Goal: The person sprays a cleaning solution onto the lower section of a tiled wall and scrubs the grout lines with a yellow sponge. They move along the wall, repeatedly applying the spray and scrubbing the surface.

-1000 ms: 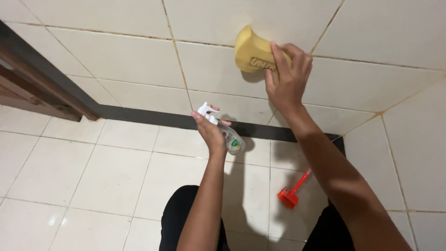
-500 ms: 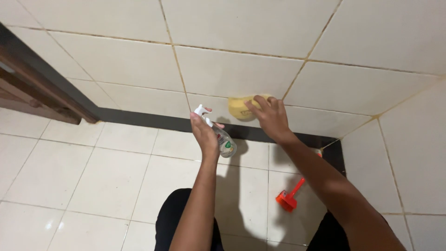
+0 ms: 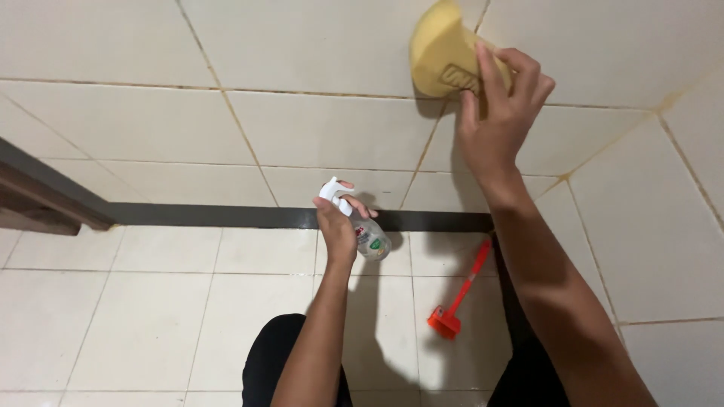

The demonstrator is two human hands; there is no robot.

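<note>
Landmark: dark baseboard strip [image 3: 226,217] running along the foot of the cream tiled wall [image 3: 317,128].

Above the strip, high and to the right: yellow foam sponge [image 3: 440,51] flat against the wall, right hand [image 3: 498,120] on its lower right edge.

Just before the strip, near its middle: left hand [image 3: 337,226] around a clear plastic spray bottle with white trigger head [image 3: 360,226].

Right of the bottle, on the pale tiled floor [image 3: 151,316] before the strip: red plastic long-handled brush [image 3: 458,292], head nearest the person.

Far left end of the strip: brown wooden door frame [image 3: 38,203].

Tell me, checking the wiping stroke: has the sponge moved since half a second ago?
Yes. The sponge went up the wall, away from the dark baseboard.
</note>
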